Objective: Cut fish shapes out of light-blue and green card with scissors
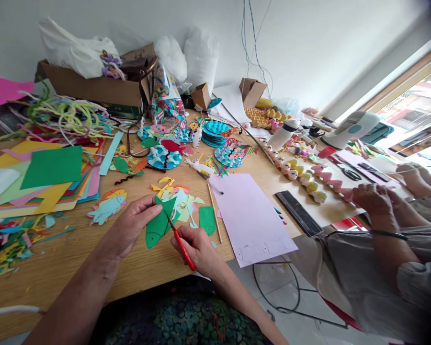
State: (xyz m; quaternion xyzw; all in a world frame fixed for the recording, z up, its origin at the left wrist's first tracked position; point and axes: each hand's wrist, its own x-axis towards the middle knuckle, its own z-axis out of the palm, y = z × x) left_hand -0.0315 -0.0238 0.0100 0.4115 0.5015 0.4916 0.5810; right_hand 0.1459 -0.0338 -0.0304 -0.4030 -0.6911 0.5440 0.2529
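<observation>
My left hand point(141, 218) pinches a piece of green paper point(154, 230) with a fish drawn on it, partly cut along its outline. In my right hand point(200, 248) are red-handled scissors point(183, 249), their blades against the green paper. Just behind lies a heap of yellow, orange and pale green scraps point(179, 201). A smaller green piece with a drawn fish point(207, 220) rests to the right, beside a thin wooden stick point(214, 213). Left of my hands are cut-out paper fish point(108, 206), a light blue one on top.
A lilac sheet point(253, 215) with pencilled fish overhangs the table's front edge. Stacked coloured papers point(53, 167) and small scraps point(17, 244) lie left. Decorated blue discs point(165, 155) stand behind. At the right, another person's hands point(371, 199) work near painted egg-carton strips point(305, 184).
</observation>
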